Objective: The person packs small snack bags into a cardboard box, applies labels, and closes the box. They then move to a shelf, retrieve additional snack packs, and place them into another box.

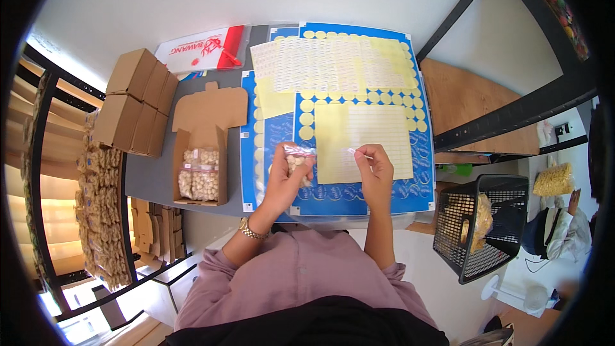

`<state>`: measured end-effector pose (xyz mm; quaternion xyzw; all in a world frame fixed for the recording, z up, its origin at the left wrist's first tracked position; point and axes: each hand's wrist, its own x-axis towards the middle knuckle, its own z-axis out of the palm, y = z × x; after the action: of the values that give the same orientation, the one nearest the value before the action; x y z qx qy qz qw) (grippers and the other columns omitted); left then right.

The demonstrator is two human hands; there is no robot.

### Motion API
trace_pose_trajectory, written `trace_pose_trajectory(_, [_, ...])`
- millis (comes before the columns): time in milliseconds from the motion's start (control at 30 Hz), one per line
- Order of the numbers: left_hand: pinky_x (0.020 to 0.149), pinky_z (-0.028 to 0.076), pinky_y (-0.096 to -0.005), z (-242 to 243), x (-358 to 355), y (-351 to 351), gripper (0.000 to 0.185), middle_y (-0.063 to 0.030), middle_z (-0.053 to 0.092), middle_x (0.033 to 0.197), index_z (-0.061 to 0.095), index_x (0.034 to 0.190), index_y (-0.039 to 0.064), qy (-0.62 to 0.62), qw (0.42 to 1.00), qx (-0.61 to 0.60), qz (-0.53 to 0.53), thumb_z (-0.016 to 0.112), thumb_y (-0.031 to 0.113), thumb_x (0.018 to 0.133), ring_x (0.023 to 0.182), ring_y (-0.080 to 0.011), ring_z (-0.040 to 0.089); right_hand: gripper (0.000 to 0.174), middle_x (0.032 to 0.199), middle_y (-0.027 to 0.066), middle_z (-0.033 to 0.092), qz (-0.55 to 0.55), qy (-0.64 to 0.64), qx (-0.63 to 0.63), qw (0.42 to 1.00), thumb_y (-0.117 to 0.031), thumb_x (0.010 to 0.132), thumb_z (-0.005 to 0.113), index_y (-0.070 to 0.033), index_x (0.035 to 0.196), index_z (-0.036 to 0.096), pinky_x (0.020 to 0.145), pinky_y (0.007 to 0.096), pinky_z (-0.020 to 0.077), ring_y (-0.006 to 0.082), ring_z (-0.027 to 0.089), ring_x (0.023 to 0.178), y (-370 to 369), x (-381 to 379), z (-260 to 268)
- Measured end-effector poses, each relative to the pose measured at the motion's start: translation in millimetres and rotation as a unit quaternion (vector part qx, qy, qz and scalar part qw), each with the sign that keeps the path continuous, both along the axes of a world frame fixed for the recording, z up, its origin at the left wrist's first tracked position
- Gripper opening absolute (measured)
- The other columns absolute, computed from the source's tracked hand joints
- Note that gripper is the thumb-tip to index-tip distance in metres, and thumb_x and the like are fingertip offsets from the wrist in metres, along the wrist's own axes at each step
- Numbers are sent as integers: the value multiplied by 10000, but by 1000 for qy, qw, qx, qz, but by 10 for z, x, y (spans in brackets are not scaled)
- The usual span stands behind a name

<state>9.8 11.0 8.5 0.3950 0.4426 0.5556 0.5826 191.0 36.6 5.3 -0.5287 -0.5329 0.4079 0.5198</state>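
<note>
My left hand [283, 183] grips a small clear zip bag [297, 159] of pale, nut-like pieces, its red-striped seal facing up. Between the thumb and forefinger of my right hand [377, 170] is a small white label [351, 150], apart from the bag. Beneath my right hand lies a yellow-backed sheet of label rows [370, 129]. More printed label sheets [331, 65] overlap farther back. Blue sheets with round cut-outs [346, 194] spread under them. To the left, an open cardboard box [211, 105] holds several similar filled bags [198, 185], some bearing white labels.
Closed cardboard boxes [137, 101] are stacked at the grey table's [149, 180] left edge. A red and white plastic packet [202, 50] lies by the wall. Packets hang on a rack [101, 202] at left. Right are a black metal frame [509, 117], a black plastic basket [480, 269] and another person [569, 233].
</note>
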Motion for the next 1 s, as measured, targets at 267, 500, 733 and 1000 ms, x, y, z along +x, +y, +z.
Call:
trace_pose_trajectory(267, [659,471,-208,166,-237,-165,110,-93,642,936,496,980,33,3,999,31,8,453,133,967,788,-94,596,57,1042,95,532,108,42,47,992,8,808,613,0,864,612,732,264,473,164,569,884,-182,-472,375])
trace_pose_trajectory(500, [739,474,-255,367,-750,-292,167,-83,638,913,549,1026,2,27,996,58,63,444,116,964,829,-126,600,58,1064,112,525,160,100,14,982,15,803,622,29,859,624,699,264,528,165,614,857,-168,-1124,517])
trace_pose_trajectory(733, [716,454,-223,386,-1323,-449,166,-54,645,879,590,994,-12,72,988,62,122,478,101,947,811,-79,581,56,1080,89,504,228,95,-6,969,60,809,596,33,853,617,721,234,504,119,570,873,-212,-1816,596])
trace_pose_trajectory(1000, [741,444,-217,355,-1653,-527,147,-53,647,895,598,991,-12,45,990,56,121,496,74,929,827,-78,578,64,1006,101,552,210,62,19,976,41,764,646,30,828,648,675,243,547,136,601,838,-237,-2207,575])
